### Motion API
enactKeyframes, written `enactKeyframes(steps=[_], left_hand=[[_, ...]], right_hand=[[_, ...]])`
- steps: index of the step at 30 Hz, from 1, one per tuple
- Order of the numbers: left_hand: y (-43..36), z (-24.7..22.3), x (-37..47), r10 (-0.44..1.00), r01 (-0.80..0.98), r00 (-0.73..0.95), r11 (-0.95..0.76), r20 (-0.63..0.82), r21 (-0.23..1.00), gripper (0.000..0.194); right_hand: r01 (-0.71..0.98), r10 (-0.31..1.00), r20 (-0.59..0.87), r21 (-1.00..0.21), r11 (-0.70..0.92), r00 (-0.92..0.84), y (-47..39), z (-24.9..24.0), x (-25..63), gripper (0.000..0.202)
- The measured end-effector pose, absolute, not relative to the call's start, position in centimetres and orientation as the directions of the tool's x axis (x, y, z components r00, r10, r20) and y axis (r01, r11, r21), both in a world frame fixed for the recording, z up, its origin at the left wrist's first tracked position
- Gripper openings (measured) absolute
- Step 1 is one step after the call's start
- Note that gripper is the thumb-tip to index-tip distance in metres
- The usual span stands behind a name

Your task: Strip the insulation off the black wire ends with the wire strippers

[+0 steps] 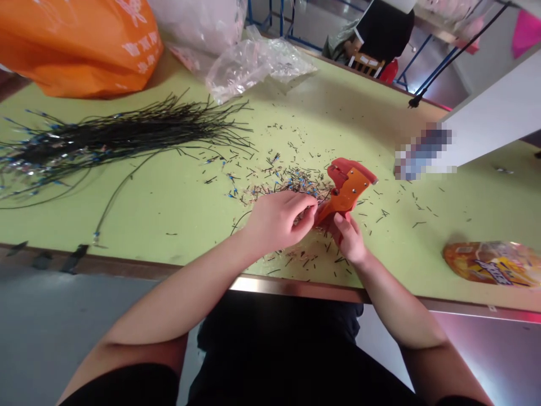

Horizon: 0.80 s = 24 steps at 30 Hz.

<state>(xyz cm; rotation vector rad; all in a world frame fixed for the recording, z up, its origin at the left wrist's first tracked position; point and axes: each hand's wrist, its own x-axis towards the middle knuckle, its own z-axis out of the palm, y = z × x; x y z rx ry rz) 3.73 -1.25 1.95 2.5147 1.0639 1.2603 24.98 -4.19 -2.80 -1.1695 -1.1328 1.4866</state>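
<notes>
My right hand [350, 239] is wrapped round the handles of a red and orange wire stripper [353, 183], its head tilted up and away from me. Close beside the tool, on its left, my left hand [283, 220] has its fingers closed in a pinch. What sits between those fingertips is hidden. A thin black wire [239, 221] curves out from behind the left hand. Beyond both hands lies a heap of short black clippings and blue-tipped bits [301, 181]. A thick bundle of long black wires [139, 131], with blue and shiny ends, lies to the left.
On the green tabletop [422, 225], an orange bag [93, 51] and clear plastic bags [253, 62] occupy the back left. A single wire [114, 194] lies near the front edge. To the right are a snack packet [492, 264] and a white panel [486, 118]; a black cable plug [415, 101] hangs behind.
</notes>
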Motion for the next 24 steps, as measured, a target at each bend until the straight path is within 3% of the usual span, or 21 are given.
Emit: enactKeyframes(steps=[9, 17, 24], left_hand=[[-1.75, 2.43, 3.96, 0.590, 0.455, 0.379, -0.790, 0.713, 0.411, 0.013], [-1.71, 2.79, 3.51, 0.670, 0.489, 0.285, -0.716, 0.685, 0.498, 0.013], [-1.96, 2.39, 4.22, 0.575, 0.426, 0.380, -0.804, 0.725, 0.414, 0.013]], right_hand=[[-0.132, 0.988, -0.128, -0.981, -0.139, -0.091, -4.52, -3.14, 24.85, 0.051], [-0.054, 0.983, -0.146, -0.987, -0.152, -0.115, -4.39, -3.34, 25.07, 0.049], [-0.035, 0.987, -0.138, -0.989, -0.141, -0.087, -4.49, -3.43, 24.99, 0.046]])
